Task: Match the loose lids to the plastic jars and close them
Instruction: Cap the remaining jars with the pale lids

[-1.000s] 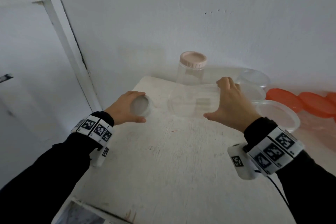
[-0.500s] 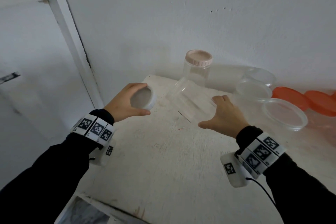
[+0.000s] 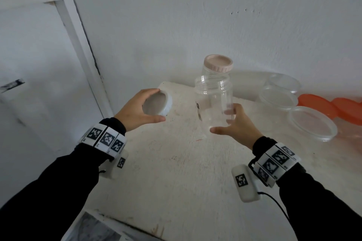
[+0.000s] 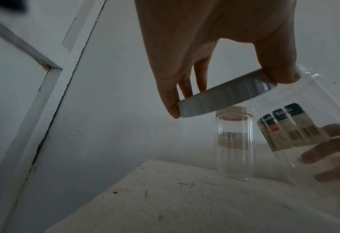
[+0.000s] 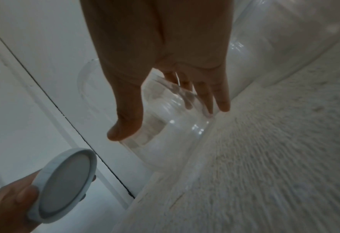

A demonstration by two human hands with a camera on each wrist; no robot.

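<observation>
My left hand (image 3: 144, 106) grips a white screw lid (image 3: 158, 104) by its rim, open side facing the camera, held above the table's far left corner; the lid (image 4: 227, 96) shows edge-on in the left wrist view and the lid (image 5: 63, 186) shows at lower left in the right wrist view. My right hand (image 3: 233, 125) holds a clear lidless jar (image 3: 214, 103) upright, fingers and thumb round its lower part. The jar (image 5: 165, 126) is see-through under my fingers. Its label (image 4: 292, 127) shows in the left wrist view. Lid and jar are apart.
A clear jar with a pink lid (image 3: 218, 64) stands at the wall behind. Several clear shallow tubs (image 3: 313, 125) and orange lids (image 3: 317, 103) lie at the right. The white table (image 3: 186, 172) ends at the left and front edges; a door (image 3: 39, 64) is left.
The right hand has lifted the jar from lying on its side to upright. The left hand has raised the white lid off the table and turned its open side up.
</observation>
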